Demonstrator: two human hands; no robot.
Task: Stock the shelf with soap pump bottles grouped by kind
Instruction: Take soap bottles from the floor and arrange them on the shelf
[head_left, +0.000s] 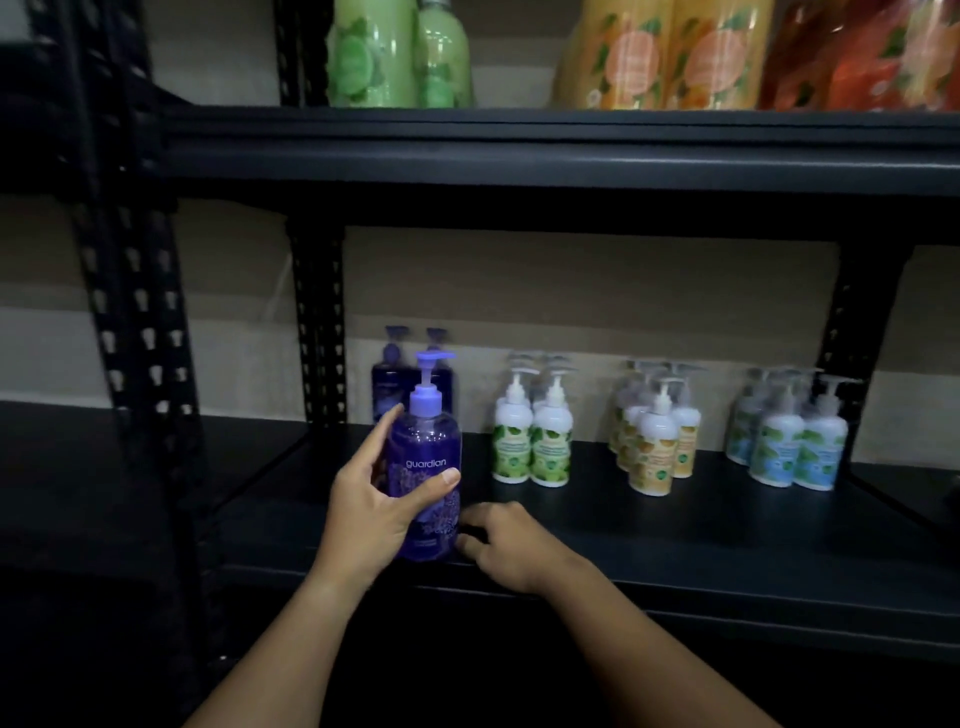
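Note:
A purple pump bottle (427, 452) labelled "guardian" stands at the front edge of the black shelf (649, 525). My left hand (374, 499) grips it, thumb across the label. My right hand (506, 545) rests on the shelf edge just right of the bottle's base, fingers curled and touching the bottle low down. Two more purple bottles (395, 379) stand at the back behind it. To the right stand groups of white bottles with green labels (532, 436), orange labels (657, 441) and blue-green labels (789, 441).
The upper shelf (519, 150) carries large green bottles (395, 57), orange ones (665, 57) and red ones (862, 57). Black perforated uprights (319, 322) frame the bay at left and right. A second dark rack (130, 312) stands to the left.

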